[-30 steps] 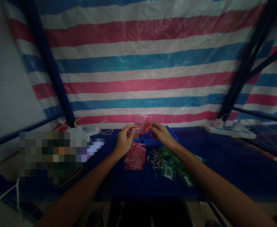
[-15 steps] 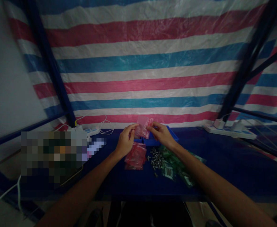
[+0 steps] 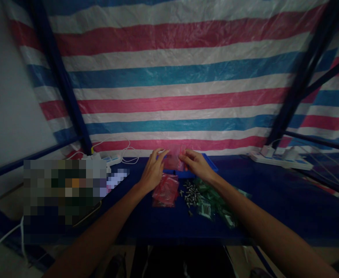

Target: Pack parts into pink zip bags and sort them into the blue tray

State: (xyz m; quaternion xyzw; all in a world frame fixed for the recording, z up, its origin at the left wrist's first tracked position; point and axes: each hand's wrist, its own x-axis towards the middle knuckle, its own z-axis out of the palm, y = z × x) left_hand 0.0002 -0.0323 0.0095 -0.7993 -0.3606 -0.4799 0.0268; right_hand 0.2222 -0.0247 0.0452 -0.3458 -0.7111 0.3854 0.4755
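Note:
A see-through pink zip bag (image 3: 173,158) is held up over the table, its zip strip toward the right. My right hand (image 3: 197,164) pinches the bag by that strip between thumb and fingers. At the bag's left edge is my left hand (image 3: 152,170), open, its fingers stretched out and apart from the thumb; whether a fingertip touches the bag I cannot tell. Below lies a stack of pink zip bags (image 3: 166,191). Beside the stack is a loose pile of metal screws (image 3: 191,195). Filled green bags (image 3: 212,199) lie under my right forearm.
Behind the hands is a blue tray (image 3: 211,163), partly hidden. Power strips stand at the back left (image 3: 113,160) and back right (image 3: 285,160) of the blue table (image 3: 276,200). A striped plastic sheet (image 3: 172,77) hangs behind. Blurred-out items lie at the left.
My left fingers have loosened from the bag's left edge and straightened. The bag has turned more level and dropped slightly, with my right hand still pinching it.

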